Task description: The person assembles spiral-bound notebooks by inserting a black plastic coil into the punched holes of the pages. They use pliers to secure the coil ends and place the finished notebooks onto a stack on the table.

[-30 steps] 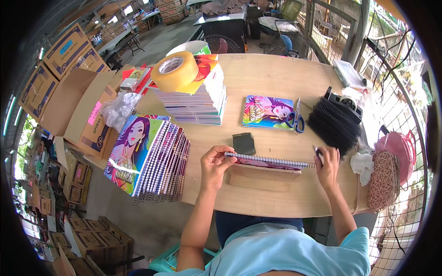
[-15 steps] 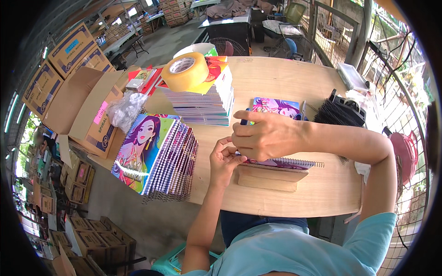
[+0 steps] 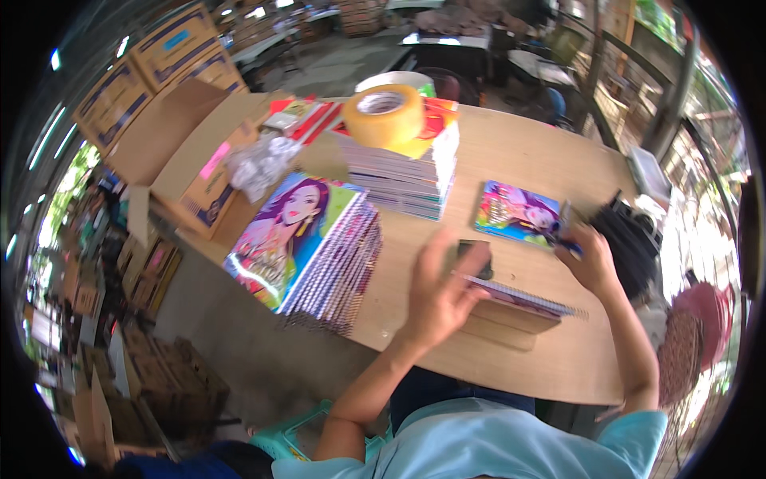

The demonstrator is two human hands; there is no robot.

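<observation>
A thin spiral-bound notebook [image 3: 533, 300] lies on a flat wooden block [image 3: 501, 329] at the table's near edge. My left hand [image 3: 441, 292] is over the notebook's left end with fingers spread and holds nothing. It partly hides a small dark object [image 3: 477, 254] behind it. My right hand [image 3: 592, 257] is at the notebook's far right, closed on a small blue pen-like thing [image 3: 571, 242]; what it is stays unclear. Just beyond that hand lies a colourful picture-cover notebook [image 3: 512, 211].
A slanting stack of spiral notebooks [image 3: 323, 247] sits at the left, and a taller stack [image 3: 405, 172] behind carries a roll of tan tape [image 3: 384, 116]. An open cardboard box [image 3: 191, 172] stands further left. A black bundle [image 3: 634, 239] lies at the right on the wooden table [image 3: 550, 156].
My right hand has drawn back from in front of the left hand to the notebook's right end. My left hand has opened, its fingers spread over the left end.
</observation>
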